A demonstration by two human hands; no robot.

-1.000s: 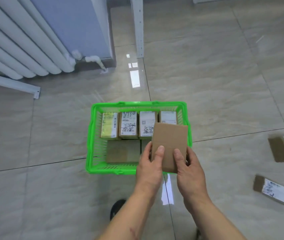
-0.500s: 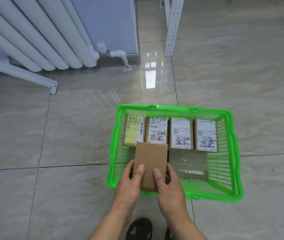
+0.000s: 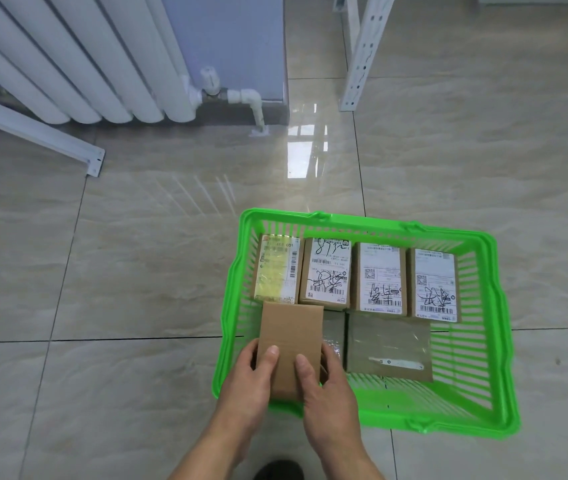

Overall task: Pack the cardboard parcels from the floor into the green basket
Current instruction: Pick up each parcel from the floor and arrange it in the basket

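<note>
My left hand [image 3: 249, 382] and right hand [image 3: 325, 386] are clamped on the plain cardboard parcel [image 3: 291, 336], thumbs on top, fingers hidden beneath. It hangs over the near-left corner of the green basket [image 3: 362, 226], blank face up, long axis running away from me, parallel to the four labelled parcels [image 3: 355, 275] behind. I'd lower it flat beside the taped parcel [image 3: 389, 344], clearing the near rim.

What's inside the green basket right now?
In the green basket: four labelled parcels along the far side and one plain parcel nearer. The held parcel and both hands cover the near-left corner.
</note>
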